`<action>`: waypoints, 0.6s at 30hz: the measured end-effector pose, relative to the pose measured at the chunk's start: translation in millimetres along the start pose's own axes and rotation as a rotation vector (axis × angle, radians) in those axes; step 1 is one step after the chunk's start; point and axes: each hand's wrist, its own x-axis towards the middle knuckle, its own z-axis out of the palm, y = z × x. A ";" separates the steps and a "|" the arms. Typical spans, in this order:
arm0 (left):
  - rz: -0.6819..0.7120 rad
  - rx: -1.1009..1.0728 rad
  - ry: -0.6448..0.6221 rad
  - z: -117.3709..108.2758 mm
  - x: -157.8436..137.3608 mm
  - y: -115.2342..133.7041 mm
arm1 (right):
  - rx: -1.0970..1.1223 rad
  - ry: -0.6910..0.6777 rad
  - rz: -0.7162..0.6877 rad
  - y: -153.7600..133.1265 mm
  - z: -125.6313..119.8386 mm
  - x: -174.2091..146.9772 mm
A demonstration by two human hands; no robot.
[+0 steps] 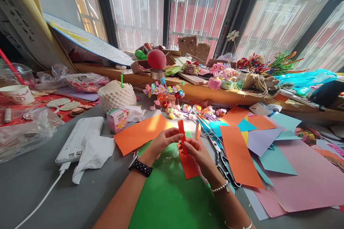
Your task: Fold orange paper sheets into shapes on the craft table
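A narrow red-orange paper strip (181,127) stands upright between my two hands, over a green mat (172,200). My left hand (164,144) pinches it from the left, near its middle. Lower down, my right hand (198,154) has its thumb and fingers closed on the same strip. Below them a wider orange paper piece (189,167) lies on the mat, partly hidden by the right hand. Scissors (225,166) rest just right of my right wrist. A large orange sheet (143,132) lies beyond my left hand.
Orange, teal and pink paper sheets (314,182) cover the right side. At left lie a white power bank (80,137) with a cable, a tissue (95,154) and a small pink box (116,121). Behind stand a wrapped coconut (116,96) and crocheted flowers (163,94); craft items line the windowsill.
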 end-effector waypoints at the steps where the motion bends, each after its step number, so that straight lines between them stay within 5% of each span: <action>1: -0.003 -0.003 0.001 -0.2 0.0 0.1 | 0.008 0.011 0.010 0.2 0.1 -0.1; 6: -0.016 -0.041 0.036 -1.6 1.1 -1.8 | 0.019 0.054 0.070 6.2 -0.8 1.1; 12: 0.002 0.092 0.037 -0.7 5.0 -11.4 | -0.338 0.233 -0.096 12.5 -4.5 5.2; 18: -0.031 0.159 -0.101 1.4 3.8 -13.8 | -0.431 0.444 -0.224 8.4 -5.7 2.9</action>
